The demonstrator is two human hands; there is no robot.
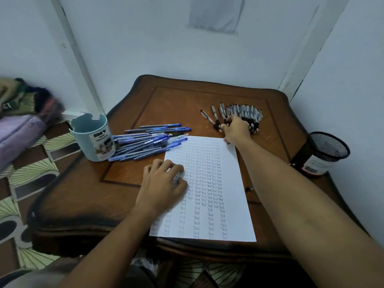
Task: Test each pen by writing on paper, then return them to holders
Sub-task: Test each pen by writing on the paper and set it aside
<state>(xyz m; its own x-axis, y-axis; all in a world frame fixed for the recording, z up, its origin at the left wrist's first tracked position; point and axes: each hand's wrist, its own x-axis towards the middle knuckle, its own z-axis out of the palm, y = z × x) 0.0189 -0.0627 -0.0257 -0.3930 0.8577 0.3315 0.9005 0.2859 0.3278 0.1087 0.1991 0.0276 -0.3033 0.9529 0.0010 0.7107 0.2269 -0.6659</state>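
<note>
Nearest me, my left hand (pixel 164 181) presses loosely curled fingers on the test sheet (pixel 207 183) while my right hand (pixel 235 129) pinches among black pens (pixel 245 115), risking scattering the row.
</note>
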